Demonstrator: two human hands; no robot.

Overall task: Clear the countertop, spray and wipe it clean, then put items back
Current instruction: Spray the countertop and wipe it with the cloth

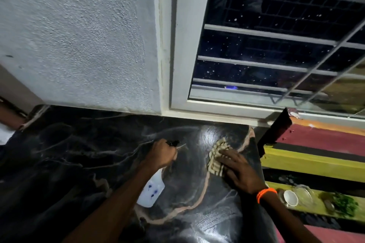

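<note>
The left hand [163,153] grips the neck of a white spray bottle [151,191], fingers curled around it just behind the black nozzle [172,142], the bottle body angled down toward the person. The right hand [240,171], fingers extended and flat, presses a striped cloth [218,156] against the dark veined countertop [79,163] near its right edge, below the barred window [276,45]. An orange band [265,193] circles the right wrist. A white cup [290,197] sits on a yellow ledge [308,163] beside the counter.
</note>
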